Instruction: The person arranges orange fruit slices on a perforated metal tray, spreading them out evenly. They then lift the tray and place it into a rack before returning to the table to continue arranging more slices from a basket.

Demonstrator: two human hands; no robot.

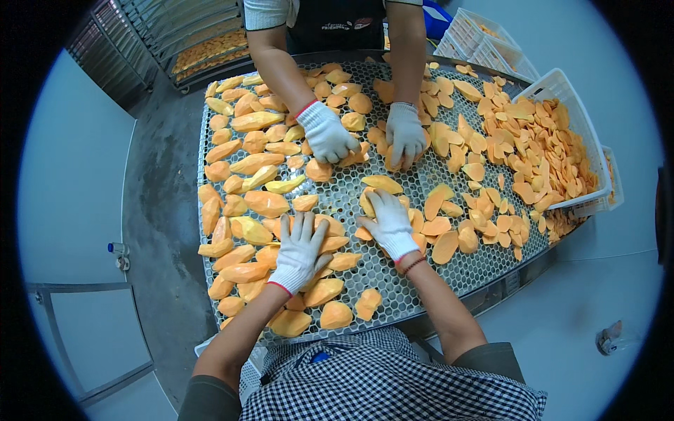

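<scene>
A perforated metal tray [351,196] is covered with orange and yellow fruit slices [246,165]. My left hand [300,251], in a white knit glove, lies flat with fingers spread on slices near the tray's front. My right hand [388,221], also gloved, rests flat on slices [382,184] near the tray's middle. Neither hand grips anything. Across the tray, another person's two gloved hands [326,132] [406,133] press on slices at the far side.
A white plastic crate [586,140] full of slices leans on the tray's right side. More white crates [477,35] stand behind it. A metal rack [175,28] with loaded trays stands at the far left. Grey floor lies to the left.
</scene>
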